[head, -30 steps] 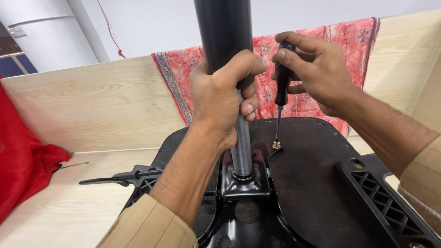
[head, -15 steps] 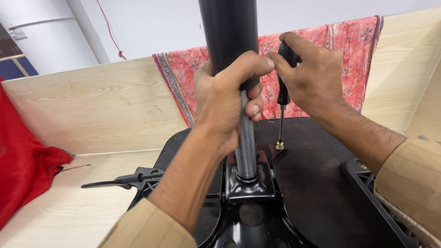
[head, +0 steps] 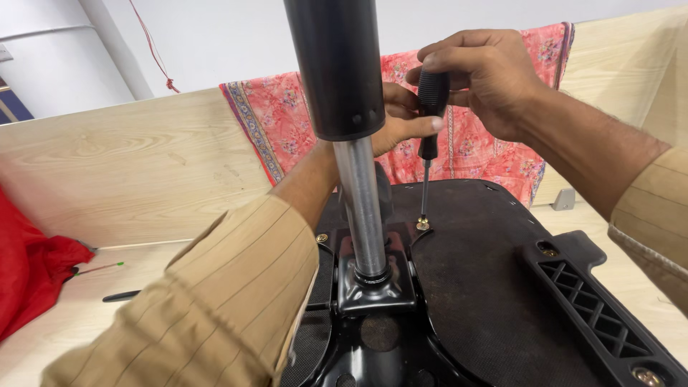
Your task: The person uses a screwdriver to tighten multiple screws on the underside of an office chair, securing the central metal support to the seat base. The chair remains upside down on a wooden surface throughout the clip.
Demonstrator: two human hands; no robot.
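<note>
Right hand point(head: 487, 79) was clamped on the screwdriver point(head: 430, 122), its tip on the brass screw point(head: 423, 225) directly below. Left hand point(head: 398, 118), beside it behind the steel column point(head: 360, 208), fingers touched the handle; grip unclear. Bare black seat underside point(head: 487, 287) lay open toward the right edge.

Light wooden bench point(head: 64, 337), pale grain, walled at the back by upright boards of the same wood. Lying directly on it: upturned black chair seat point(head: 487, 287), underside up, filling the right part. Left of the seat, a dark slim tool point(head: 120, 295); just beyond that, a thin green-tipped stick point(head: 100, 268). Farthest left of the seat, red cloth point(head: 29, 276), bunched at the edge.
</note>
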